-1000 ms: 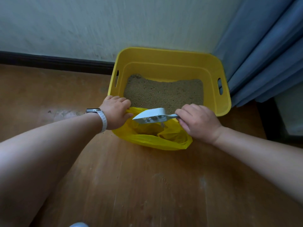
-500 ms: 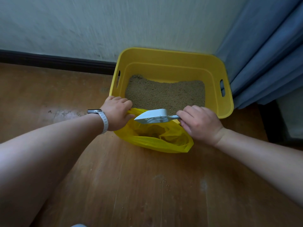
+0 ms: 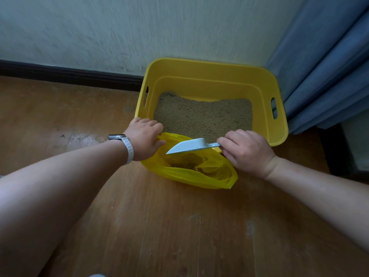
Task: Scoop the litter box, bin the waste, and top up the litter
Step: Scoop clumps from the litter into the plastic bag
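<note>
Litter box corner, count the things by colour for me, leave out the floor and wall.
Yellow: 2, the litter box and the bag
Blue: 2, the scoop and the curtain
White: 1, the watch
Total: 5

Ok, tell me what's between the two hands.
In the head view, the scoop spans the gap between left hand and right hand, above the open yellow bag.
</note>
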`<action>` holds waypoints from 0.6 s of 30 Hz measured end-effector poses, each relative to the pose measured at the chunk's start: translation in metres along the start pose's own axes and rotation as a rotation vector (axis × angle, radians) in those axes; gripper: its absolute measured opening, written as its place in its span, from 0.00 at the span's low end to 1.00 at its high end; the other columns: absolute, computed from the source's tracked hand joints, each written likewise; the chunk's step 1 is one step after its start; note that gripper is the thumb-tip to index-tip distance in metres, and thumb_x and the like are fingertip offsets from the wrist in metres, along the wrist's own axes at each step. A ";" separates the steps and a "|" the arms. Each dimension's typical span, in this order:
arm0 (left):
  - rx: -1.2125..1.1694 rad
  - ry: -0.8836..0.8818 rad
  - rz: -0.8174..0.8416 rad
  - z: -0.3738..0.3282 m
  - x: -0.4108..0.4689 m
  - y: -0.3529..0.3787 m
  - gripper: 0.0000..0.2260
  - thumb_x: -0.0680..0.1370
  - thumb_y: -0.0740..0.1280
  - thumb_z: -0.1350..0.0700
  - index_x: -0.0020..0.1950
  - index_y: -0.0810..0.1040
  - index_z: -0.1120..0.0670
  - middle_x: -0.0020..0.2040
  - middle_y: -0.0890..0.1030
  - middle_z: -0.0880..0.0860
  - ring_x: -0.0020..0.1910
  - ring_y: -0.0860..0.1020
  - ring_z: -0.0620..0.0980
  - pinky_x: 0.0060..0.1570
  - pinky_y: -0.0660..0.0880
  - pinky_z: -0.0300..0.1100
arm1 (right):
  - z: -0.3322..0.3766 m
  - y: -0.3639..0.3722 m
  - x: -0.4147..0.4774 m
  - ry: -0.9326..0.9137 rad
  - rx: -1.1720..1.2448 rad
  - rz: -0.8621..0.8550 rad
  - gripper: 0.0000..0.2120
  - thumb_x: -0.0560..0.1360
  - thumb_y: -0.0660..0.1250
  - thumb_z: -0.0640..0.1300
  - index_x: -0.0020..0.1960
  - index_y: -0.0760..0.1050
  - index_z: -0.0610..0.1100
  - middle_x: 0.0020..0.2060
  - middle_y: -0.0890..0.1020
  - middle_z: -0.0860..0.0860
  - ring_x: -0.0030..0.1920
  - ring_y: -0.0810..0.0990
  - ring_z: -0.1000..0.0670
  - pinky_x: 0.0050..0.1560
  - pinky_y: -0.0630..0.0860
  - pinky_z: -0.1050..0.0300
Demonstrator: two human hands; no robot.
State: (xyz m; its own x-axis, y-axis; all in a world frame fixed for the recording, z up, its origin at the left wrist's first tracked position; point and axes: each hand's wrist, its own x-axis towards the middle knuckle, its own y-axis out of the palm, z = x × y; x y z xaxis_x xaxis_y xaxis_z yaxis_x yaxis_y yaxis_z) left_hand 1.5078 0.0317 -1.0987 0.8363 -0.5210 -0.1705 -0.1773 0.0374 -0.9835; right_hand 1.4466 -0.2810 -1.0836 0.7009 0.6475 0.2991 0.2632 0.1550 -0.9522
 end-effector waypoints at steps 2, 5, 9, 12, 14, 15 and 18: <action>0.006 -0.001 0.001 0.000 0.000 0.000 0.11 0.79 0.59 0.42 0.51 0.70 0.48 0.46 0.71 0.46 0.51 0.73 0.51 0.59 0.65 0.49 | 0.001 -0.001 0.001 0.007 -0.009 -0.009 0.07 0.76 0.64 0.42 0.51 0.79 0.42 0.38 0.78 0.45 0.36 0.77 0.44 0.31 0.72 0.49; 0.000 -0.001 0.005 -0.001 0.000 -0.001 0.10 0.79 0.59 0.42 0.48 0.68 0.48 0.45 0.69 0.45 0.49 0.72 0.50 0.58 0.65 0.49 | 0.003 -0.002 0.005 0.038 0.012 -0.010 0.08 0.76 0.64 0.43 0.50 0.80 0.42 0.39 0.79 0.46 0.37 0.77 0.44 0.32 0.72 0.50; -0.008 -0.004 0.014 0.000 -0.001 -0.001 0.09 0.79 0.59 0.42 0.49 0.68 0.47 0.46 0.71 0.45 0.50 0.72 0.50 0.58 0.65 0.49 | 0.006 -0.010 0.015 0.327 0.183 0.064 0.11 0.75 0.61 0.48 0.52 0.78 0.45 0.40 0.79 0.50 0.39 0.78 0.46 0.31 0.73 0.54; -0.027 0.007 0.023 -0.001 -0.002 -0.003 0.09 0.79 0.58 0.42 0.48 0.65 0.46 0.46 0.70 0.45 0.50 0.72 0.50 0.59 0.65 0.49 | -0.005 -0.015 0.031 0.605 0.321 0.213 0.08 0.77 0.62 0.50 0.55 0.75 0.50 0.42 0.77 0.55 0.40 0.75 0.50 0.34 0.70 0.55; -0.034 0.018 0.018 -0.001 -0.002 -0.005 0.09 0.79 0.59 0.43 0.47 0.64 0.46 0.45 0.69 0.45 0.50 0.72 0.51 0.59 0.65 0.49 | -0.019 -0.014 0.042 0.702 0.328 0.339 0.07 0.77 0.61 0.50 0.53 0.74 0.52 0.39 0.76 0.55 0.36 0.74 0.52 0.31 0.66 0.56; -0.037 0.024 0.006 -0.001 -0.002 -0.004 0.09 0.79 0.59 0.43 0.47 0.64 0.46 0.45 0.69 0.45 0.50 0.72 0.51 0.59 0.65 0.49 | -0.028 -0.012 0.048 0.728 0.319 0.388 0.07 0.77 0.61 0.51 0.53 0.74 0.52 0.37 0.76 0.54 0.35 0.74 0.51 0.31 0.65 0.57; -0.040 0.043 -0.024 0.001 -0.002 -0.002 0.09 0.79 0.60 0.43 0.47 0.64 0.47 0.44 0.69 0.45 0.49 0.72 0.51 0.57 0.64 0.49 | -0.054 -0.004 0.060 0.756 0.273 0.528 0.08 0.78 0.60 0.51 0.51 0.75 0.49 0.37 0.78 0.50 0.35 0.76 0.48 0.31 0.68 0.56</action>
State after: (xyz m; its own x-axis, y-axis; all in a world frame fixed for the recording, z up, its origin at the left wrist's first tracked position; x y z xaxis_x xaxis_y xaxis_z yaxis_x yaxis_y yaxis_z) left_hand 1.5073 0.0333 -1.0963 0.8176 -0.5576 -0.1432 -0.1785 -0.0092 -0.9839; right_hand 1.5234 -0.2831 -1.0581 0.9521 0.0462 -0.3023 -0.3050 0.2115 -0.9286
